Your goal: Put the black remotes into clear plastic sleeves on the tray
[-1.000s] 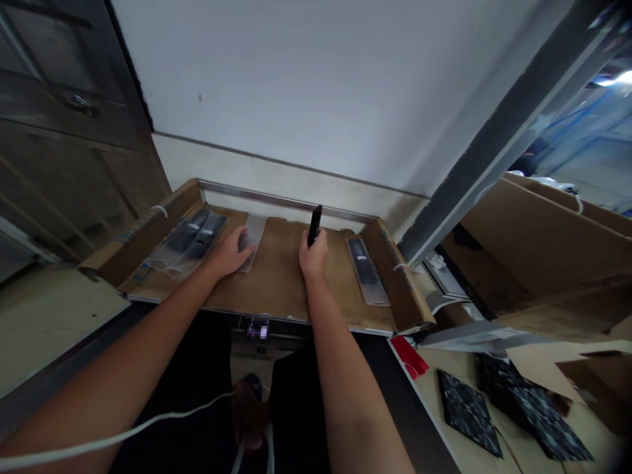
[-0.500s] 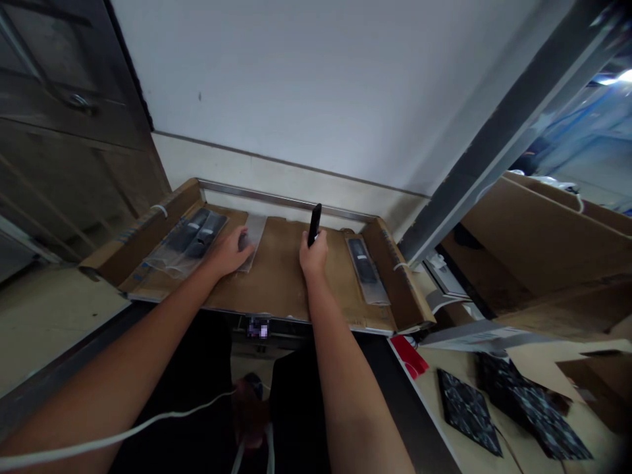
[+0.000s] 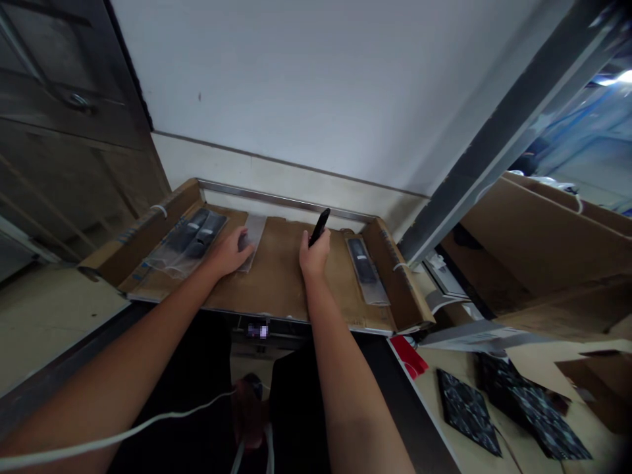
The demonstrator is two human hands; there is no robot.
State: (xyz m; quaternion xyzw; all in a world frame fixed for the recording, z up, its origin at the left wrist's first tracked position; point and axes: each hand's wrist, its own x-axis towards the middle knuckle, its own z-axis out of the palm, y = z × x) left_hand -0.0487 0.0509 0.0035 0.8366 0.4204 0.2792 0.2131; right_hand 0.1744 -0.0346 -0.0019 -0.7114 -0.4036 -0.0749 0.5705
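My right hand (image 3: 316, 253) is closed around the lower end of a slim black bar-shaped device (image 3: 320, 225), which sticks up tilted to the right above a cardboard-lined tray (image 3: 284, 263). Its front does not show, so I cannot tell its exact kind. My left hand (image 3: 230, 251) lies on a clear plastic sleeve (image 3: 255, 230), thumb and forefinger apart; the other fingers are partly hidden. Left of that hand, dark elongated items with pale bands lie in clear sleeves (image 3: 195, 234). Another sleeved dark item (image 3: 363, 260) rests at the tray's right side.
Raised cardboard flaps (image 3: 399, 280) border the tray's sides, with a white wall (image 3: 296, 99) behind. To the right stand a large cardboard box (image 3: 533, 243) and black patterned panels (image 3: 469, 411). A white cable (image 3: 162, 418) crosses below my left forearm.
The black device in my right hand has tipped from nearly upright toward the right. My left hand has stayed on the sleeve.
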